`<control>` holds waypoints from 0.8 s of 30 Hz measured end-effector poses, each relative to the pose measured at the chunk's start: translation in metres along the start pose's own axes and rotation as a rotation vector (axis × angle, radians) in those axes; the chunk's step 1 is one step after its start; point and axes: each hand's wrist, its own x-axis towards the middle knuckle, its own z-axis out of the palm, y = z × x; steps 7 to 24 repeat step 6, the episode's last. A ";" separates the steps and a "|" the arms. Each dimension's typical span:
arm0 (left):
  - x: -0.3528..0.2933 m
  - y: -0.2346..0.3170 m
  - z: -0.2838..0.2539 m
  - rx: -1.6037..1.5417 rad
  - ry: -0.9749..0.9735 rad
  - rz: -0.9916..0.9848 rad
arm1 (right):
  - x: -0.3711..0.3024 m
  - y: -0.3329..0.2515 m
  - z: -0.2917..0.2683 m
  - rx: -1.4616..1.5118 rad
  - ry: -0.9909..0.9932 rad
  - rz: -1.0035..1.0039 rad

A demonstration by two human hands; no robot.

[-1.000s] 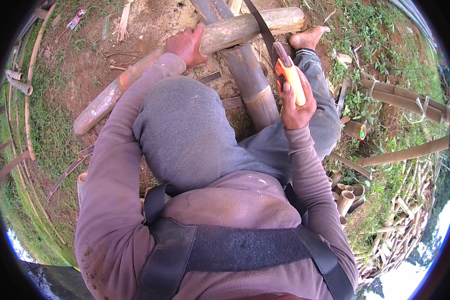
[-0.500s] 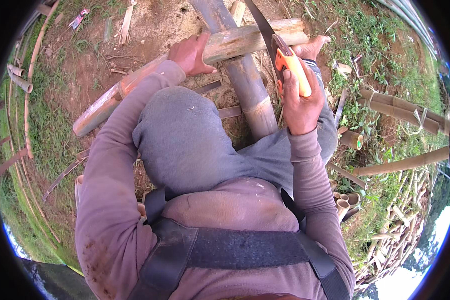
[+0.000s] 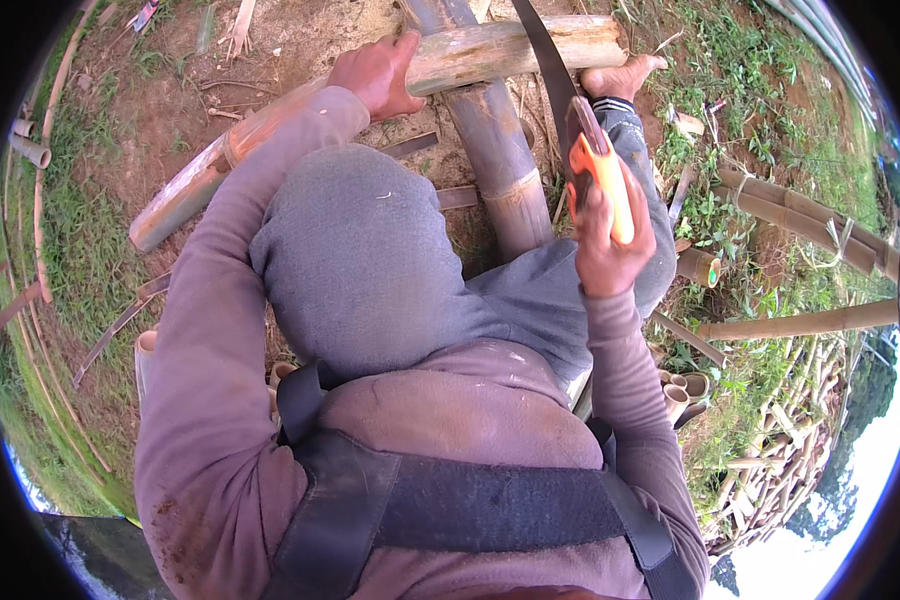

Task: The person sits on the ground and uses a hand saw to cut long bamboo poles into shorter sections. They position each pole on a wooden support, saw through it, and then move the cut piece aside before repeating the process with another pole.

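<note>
A thick, pale bamboo pole (image 3: 510,50) lies slantwise in front of me, across a darker bamboo log (image 3: 495,150). My left hand (image 3: 378,78) grips the pole from above, its thumb on the near side. In my right hand (image 3: 618,245) is a hand saw (image 3: 600,165) with an orange handle, fingers wrapped round the grip. Its dark, curved blade runs up and away across the pole near the right end. Whether the teeth touch the bamboo I cannot tell. My bare foot (image 3: 622,78) is beside that end of the pole.
Bamboo slats (image 3: 458,197) lie beside the darker log. At the right are tied bamboo poles (image 3: 810,222), a short cut piece (image 3: 700,267) and a heap of bamboo scraps (image 3: 785,460). Long thin strips (image 3: 42,220) curve along the left. Sawdust covers the ground beyond the pole.
My right hand has drawn the saw back toward my body and slightly right. My left hand stays on the pole; the whole view has shifted a little.
</note>
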 end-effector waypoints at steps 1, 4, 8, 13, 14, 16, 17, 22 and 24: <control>0.002 -0.001 0.003 -0.003 0.010 0.006 | 0.018 0.001 0.014 0.058 -0.001 0.049; 0.008 -0.005 -0.006 0.021 0.011 -0.033 | 0.051 0.008 0.045 0.241 -0.009 0.187; 0.004 -0.002 -0.011 0.007 -0.066 -0.081 | 0.048 0.006 0.044 0.274 -0.018 0.223; 0.004 -0.002 -0.011 0.007 -0.066 -0.081 | 0.048 0.006 0.044 0.274 -0.018 0.223; 0.004 -0.002 -0.011 0.007 -0.066 -0.081 | 0.048 0.006 0.044 0.274 -0.018 0.223; 0.004 -0.002 -0.011 0.007 -0.066 -0.081 | 0.048 0.006 0.044 0.274 -0.018 0.223; 0.004 -0.002 -0.011 0.007 -0.066 -0.081 | 0.048 0.006 0.044 0.274 -0.018 0.223; 0.004 -0.002 -0.011 0.007 -0.066 -0.081 | 0.048 0.006 0.044 0.274 -0.018 0.223; 0.004 -0.002 -0.011 0.007 -0.066 -0.081 | 0.048 0.006 0.044 0.274 -0.018 0.223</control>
